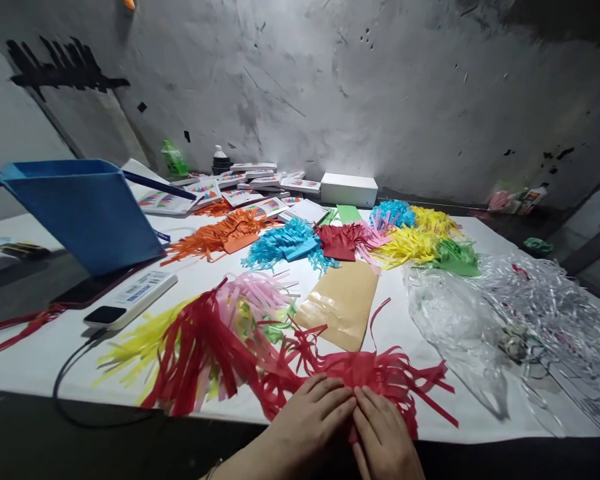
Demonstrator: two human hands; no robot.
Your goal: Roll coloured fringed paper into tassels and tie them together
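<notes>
Both hands are together at the table's front edge, on a red tissue-paper fringe (360, 367) whose cut strips spread out to both sides. My left hand (317, 407) has its fingers laid side by side over the near edge of the paper; its thumb is hidden. Close against it, my right hand (385, 433) grips the same edge, with a bit of red paper showing below the fingers. To the left, more red strips (200, 353) overlap yellow fringe (140, 347) and pink fringe (253, 293). A brown envelope (343, 303) lies just beyond the hands.
Folded fringe bundles in orange (225, 233), blue (290, 243) and yellow (413, 245) line the table's middle. Printed cards (220, 190) and a white box (349, 189) stand behind. Left are a blue holder (85, 213) and a cabled white device (133, 300); right, clear plastic (455, 320) and silver shreds (545, 313).
</notes>
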